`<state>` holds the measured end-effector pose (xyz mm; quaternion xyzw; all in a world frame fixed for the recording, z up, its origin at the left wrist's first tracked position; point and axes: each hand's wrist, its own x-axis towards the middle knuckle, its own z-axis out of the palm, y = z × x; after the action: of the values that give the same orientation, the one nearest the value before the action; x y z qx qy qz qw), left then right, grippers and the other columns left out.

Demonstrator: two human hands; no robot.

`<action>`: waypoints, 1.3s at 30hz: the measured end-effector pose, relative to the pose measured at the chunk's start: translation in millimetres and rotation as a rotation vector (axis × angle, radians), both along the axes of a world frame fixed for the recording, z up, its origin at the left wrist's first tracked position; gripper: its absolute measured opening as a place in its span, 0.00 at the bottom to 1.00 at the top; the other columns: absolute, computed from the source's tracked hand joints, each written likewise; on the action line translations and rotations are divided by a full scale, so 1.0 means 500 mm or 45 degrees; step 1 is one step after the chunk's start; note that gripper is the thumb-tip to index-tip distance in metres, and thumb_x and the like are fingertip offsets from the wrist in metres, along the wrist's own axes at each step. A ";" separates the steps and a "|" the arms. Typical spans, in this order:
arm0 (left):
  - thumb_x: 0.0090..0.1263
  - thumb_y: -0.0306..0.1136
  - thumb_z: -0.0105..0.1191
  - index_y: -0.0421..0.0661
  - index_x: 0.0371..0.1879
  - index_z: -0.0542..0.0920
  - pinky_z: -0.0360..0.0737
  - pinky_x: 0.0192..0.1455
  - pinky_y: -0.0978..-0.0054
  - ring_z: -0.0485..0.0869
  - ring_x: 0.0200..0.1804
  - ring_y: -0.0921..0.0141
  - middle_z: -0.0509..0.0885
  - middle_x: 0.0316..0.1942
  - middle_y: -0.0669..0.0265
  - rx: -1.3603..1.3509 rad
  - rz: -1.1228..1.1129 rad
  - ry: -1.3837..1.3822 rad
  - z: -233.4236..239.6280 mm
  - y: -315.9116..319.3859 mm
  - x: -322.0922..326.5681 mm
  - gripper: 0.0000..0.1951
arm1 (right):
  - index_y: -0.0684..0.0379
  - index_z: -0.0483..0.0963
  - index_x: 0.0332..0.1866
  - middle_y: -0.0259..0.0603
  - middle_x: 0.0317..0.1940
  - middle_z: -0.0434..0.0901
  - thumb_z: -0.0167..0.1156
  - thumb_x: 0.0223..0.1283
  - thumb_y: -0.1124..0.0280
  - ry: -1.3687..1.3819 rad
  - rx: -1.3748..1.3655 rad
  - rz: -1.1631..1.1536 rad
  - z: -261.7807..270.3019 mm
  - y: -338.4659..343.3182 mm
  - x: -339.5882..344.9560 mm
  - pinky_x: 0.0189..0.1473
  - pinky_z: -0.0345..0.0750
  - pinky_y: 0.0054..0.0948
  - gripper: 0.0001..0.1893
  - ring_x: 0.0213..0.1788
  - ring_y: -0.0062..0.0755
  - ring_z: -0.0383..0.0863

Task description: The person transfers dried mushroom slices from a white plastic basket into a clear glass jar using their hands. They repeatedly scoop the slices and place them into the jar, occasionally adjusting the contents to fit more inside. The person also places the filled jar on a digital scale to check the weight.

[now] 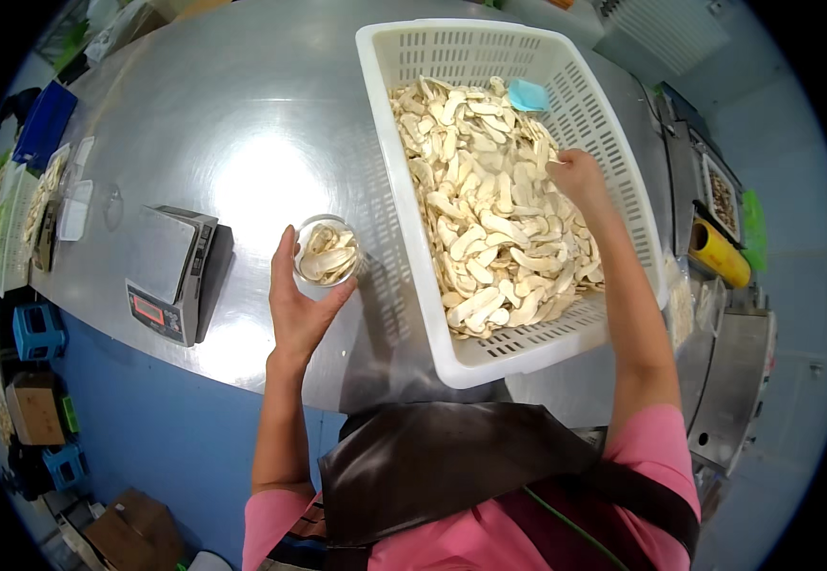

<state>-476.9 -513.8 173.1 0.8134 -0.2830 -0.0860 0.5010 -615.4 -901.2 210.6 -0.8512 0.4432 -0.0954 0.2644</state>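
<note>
My left hand [306,292] holds a clear round plastic cup [360,265] with its thumb and fingers around the side. Pale dried mushroom slices [329,254] lie in the cup. To its right stands a large white slotted plastic basket [427,307], holding a broad heap of similar slices [492,214]. Over the right side of the heap is my right hand [576,173], its fingers curled against a slice; how firmly they grip is unclear. A light blue plastic scoop [528,95] rests at the heap's far end.
A digital scale [170,271] stands on the steel table [242,86] left of the cup. Clear and white trays [76,210] and a blue bin [45,125] are at the far left. On the right are a yellow roll [720,253] and steel equipment [734,378].
</note>
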 end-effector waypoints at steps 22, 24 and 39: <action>0.49 0.37 0.72 0.40 0.71 0.54 0.64 0.70 0.64 0.64 0.69 0.59 0.63 0.68 0.51 -0.110 -0.021 0.182 -0.006 -0.018 0.014 0.51 | 0.60 0.80 0.31 0.44 0.32 0.77 0.62 0.49 0.74 0.189 -0.254 0.972 -0.033 0.197 0.025 0.44 0.77 0.39 0.04 0.44 0.42 0.77; 0.48 0.37 0.72 0.40 0.71 0.54 0.63 0.71 0.64 0.63 0.70 0.58 0.61 0.70 0.52 -0.086 -0.043 0.208 -0.001 -0.017 0.010 0.51 | 0.62 0.80 0.30 0.41 0.25 0.77 0.65 0.51 0.71 0.060 -0.020 0.730 0.003 0.205 0.034 0.36 0.74 0.34 0.06 0.31 0.34 0.77; 0.45 0.38 0.74 0.41 0.70 0.55 0.66 0.69 0.64 0.67 0.68 0.57 0.66 0.67 0.53 -0.093 -0.031 0.231 -0.006 -0.023 0.003 0.53 | 0.61 0.80 0.31 0.46 0.30 0.83 0.67 0.41 0.75 0.403 -0.455 1.540 0.062 0.438 0.257 0.35 0.80 0.35 0.09 0.36 0.42 0.85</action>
<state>-475.5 -525.3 169.9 0.7800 -0.2493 -0.1550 0.5527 -487.0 -682.2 241.7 -0.9851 -0.1034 0.1247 0.0573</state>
